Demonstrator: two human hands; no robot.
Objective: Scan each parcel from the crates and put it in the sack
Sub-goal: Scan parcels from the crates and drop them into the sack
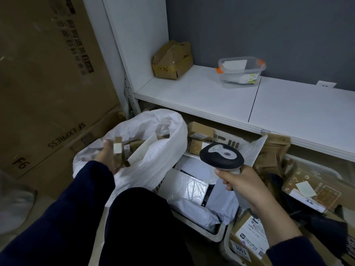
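**Small parcel over the sack mouth, scanner gripped on the right**

The left hand (107, 156) is reaching over the open mouth of the white sack (153, 150), palm turned up and blurred. A small brown parcel (119, 150) with a pale label is sitting at the fingers (105, 144) of that hand, right above the sack's opening; the blur is making it impossible to tell whether those fingers are clasping it or have let it go. More brown parcels are lying inside the sack, just beyond the hand.

The right hand (247, 187) is holding a barcode scanner (221, 157), its fingers clenched around the pale handle, the dark head of the scanner pointing away towards the shelf side. It is hovering over a pale crate (215, 234) standing on the floor just right of the sack, and grey and white mailer bags (194, 189) are lying in it. Cardboard parcels are piling up at that crate's far end, under the shelf edge. A second crate (233, 250) is sitting at the near right, and a labelled box (249, 239) marked 3003 is resting in it, partly under the right forearm.

On the white shelf (201, 93) above, a taped cardboard box (172, 60) is standing at the far left corner, and a clear plastic tub (241, 72) with orange clips is sitting near the back edge, well apart from it. Large brown cartons (44, 83) are leaning at the left.
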